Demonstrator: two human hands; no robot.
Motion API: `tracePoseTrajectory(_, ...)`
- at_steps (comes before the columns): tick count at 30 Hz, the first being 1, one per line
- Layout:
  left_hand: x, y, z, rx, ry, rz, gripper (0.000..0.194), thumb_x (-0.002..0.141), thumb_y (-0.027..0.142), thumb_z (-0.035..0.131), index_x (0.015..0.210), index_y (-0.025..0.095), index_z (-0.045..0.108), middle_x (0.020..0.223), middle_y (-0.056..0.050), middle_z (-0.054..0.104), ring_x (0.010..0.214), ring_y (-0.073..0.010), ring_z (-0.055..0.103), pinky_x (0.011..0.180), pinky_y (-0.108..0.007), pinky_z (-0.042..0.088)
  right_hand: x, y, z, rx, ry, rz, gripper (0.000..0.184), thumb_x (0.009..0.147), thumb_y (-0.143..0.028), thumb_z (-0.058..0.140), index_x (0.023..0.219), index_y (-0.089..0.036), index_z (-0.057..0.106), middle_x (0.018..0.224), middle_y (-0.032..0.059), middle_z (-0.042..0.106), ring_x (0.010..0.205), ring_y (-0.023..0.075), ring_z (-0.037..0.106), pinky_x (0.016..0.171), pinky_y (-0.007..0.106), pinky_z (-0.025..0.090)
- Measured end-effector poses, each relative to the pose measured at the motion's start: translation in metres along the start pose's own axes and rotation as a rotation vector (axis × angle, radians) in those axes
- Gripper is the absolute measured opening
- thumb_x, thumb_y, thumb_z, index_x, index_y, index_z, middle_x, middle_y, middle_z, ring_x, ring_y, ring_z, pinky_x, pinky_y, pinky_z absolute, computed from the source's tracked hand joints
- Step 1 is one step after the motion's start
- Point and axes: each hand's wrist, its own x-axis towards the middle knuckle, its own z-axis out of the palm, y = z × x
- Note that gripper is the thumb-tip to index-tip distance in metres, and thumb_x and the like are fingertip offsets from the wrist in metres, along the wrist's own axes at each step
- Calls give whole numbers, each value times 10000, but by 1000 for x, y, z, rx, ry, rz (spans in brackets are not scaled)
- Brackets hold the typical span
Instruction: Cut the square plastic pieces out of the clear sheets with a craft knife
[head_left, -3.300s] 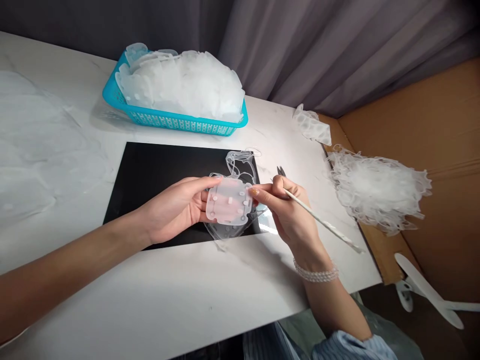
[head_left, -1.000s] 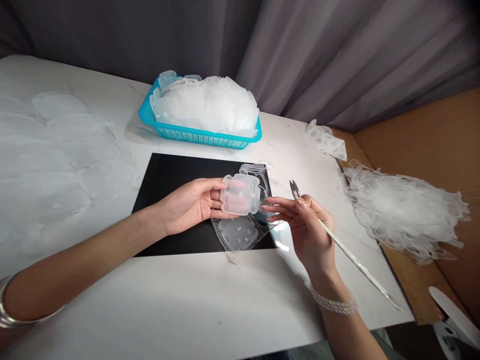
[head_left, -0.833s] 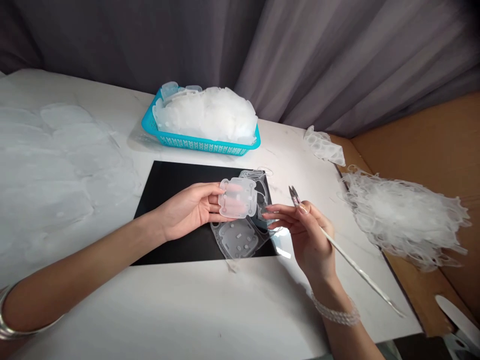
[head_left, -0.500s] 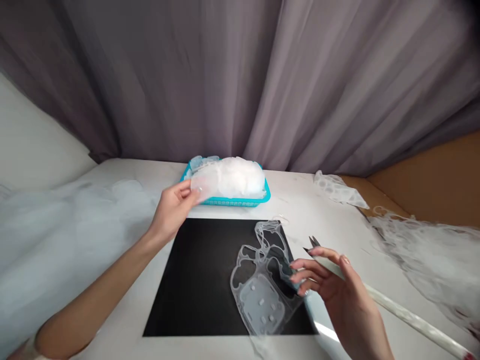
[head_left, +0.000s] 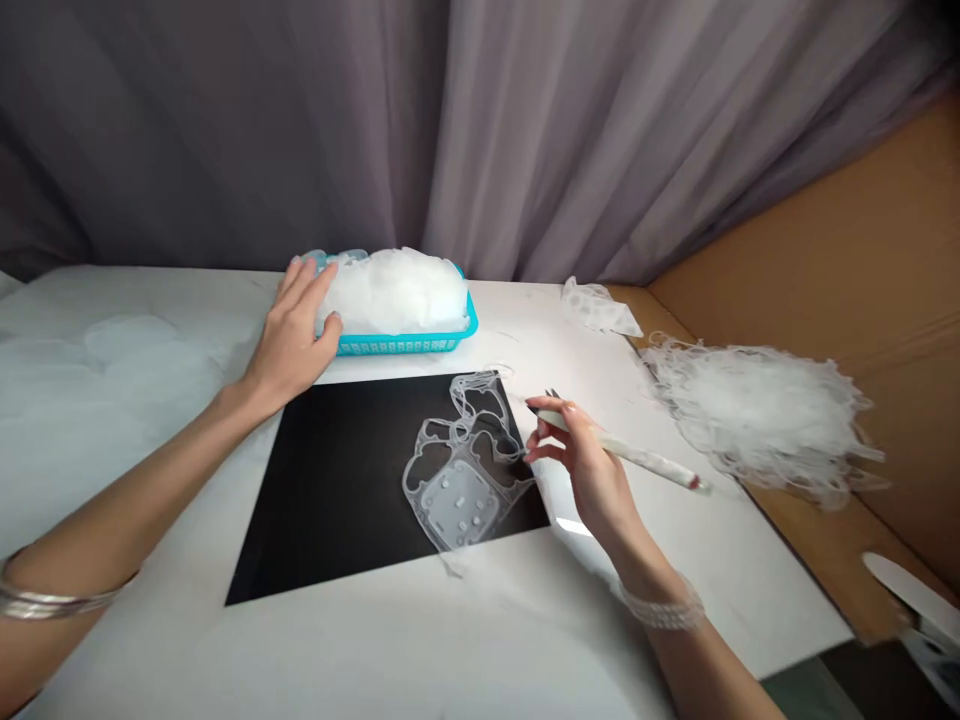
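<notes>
My left hand (head_left: pixel 295 335) lies with fingers stretched flat against the left end of a turquoise basket (head_left: pixel 420 344) heaped with translucent white pads (head_left: pixel 394 290); nothing shows in the hand. My right hand (head_left: pixel 581 460) pinches the edge of a clear plastic sheet (head_left: pixel 465 470) with cut-out holes and one pad still in it, lying on a black mat (head_left: pixel 337 480). The same hand holds small snips (head_left: pixel 622 450) with a long white wrapped handle pointing right.
A fluffy heap of clear plastic trimmings (head_left: pixel 754 415) sits at the right on brown cardboard (head_left: pixel 847 290). A small stack of clear sheets (head_left: pixel 600 305) lies behind it. Flat translucent sheets (head_left: pixel 112 350) cover the white table's left side. Grey curtains hang behind.
My left hand carried the freed pad from the mat up to the basket and now rests flat on the pile. The right hand stayed by the sheet with the snips. The view tilted up.
</notes>
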Motion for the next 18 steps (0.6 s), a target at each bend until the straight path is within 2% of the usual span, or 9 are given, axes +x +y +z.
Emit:
tracePoseTrajectory(1,-7,11,2,-12,-14,35,537,938,251,474,1474,250,449,1574,6,397,1489,-283,260,1244,-481,181,2,-1,-2,-50,-10,-2,384,947,-532,505,1030,-221,714,835,32,557,795,186,605,580,292,583)
tracePoseTrajectory(3,-20,38,9,-51,-114,138,405,937,265,488,1317,202,613,1399,-74,578,1363,-279,440,1194,-470,284,2,-2,-6,-145,-26,16,414,946,-561,488,1048,-222,702,896,59,590,923,228,619,552,289,603)
tracePoseTrajectory(4,-26,53,14,-78,-232,220,372,942,271,486,1257,163,651,1307,-120,629,1294,-289,492,1157,-478,325,2,-3,-7,-187,-40,35,431,943,-576,482,1061,-221,695,924,70,599,978,247,619,548,295,616)
tracePoseTrajectory(5,-32,67,21,-102,-315,266,348,941,291,501,1211,161,677,1223,-119,671,1227,-276,536,1119,-450,367,1,-3,-9,-222,-57,57,444,940,-588,479,1071,-220,689,942,77,605,1018,260,618,557,306,630)
tracePoseTrajectory(7,-41,89,36,-137,-536,312,351,937,330,529,1208,160,675,1174,-127,683,1179,-284,550,1061,-440,402,-2,-2,-10,-268,-88,100,451,934,-597,486,1085,-219,682,958,82,608,1052,269,619,608,337,653)
tracePoseTrajectory(9,-47,100,49,-163,-675,311,353,926,336,550,1205,157,672,1159,-141,671,1134,-300,554,1003,-443,421,-5,2,-12,-278,-101,125,448,930,-597,496,1084,-219,681,987,85,611,1051,263,622,668,364,662)
tracePoseTrajectory(10,-50,102,54,-172,-710,302,346,922,326,553,1199,156,672,1150,-146,664,1110,-304,555,976,-442,426,-6,4,-13,-275,-100,127,446,930,-596,498,1077,-219,683,1011,88,614,1043,256,623,693,374,661)
tracePoseTrajectory(13,-54,97,63,-205,-718,254,294,925,275,523,1153,169,676,1093,-130,665,1047,-294,557,937,-432,417,-7,8,-13,-278,-91,114,433,933,-589,500,1049,-215,686,1039,86,621,1003,237,636,765,399,645)
tracePoseTrajectory(18,-57,83,60,-298,-698,104,170,919,252,497,906,195,657,861,-64,628,913,-259,551,903,-420,406,-4,11,-11,-376,-86,67,412,946,-579,491,1030,-222,678,934,50,651,940,217,671,954,440,547)
